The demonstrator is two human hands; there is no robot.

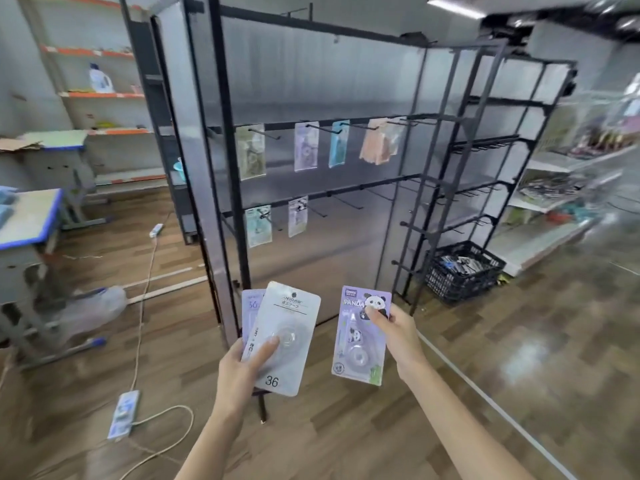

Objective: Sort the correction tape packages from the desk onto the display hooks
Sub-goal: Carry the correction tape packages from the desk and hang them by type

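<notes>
Glossy white package gripped by left hand; right hand pinches purple panda card.

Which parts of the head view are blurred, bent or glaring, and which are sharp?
Head view: the white package and the purple panda package are sharp; the right shelves are smeared; the rack posts lean from wide-angle distortion; glare on the floor.
</notes>
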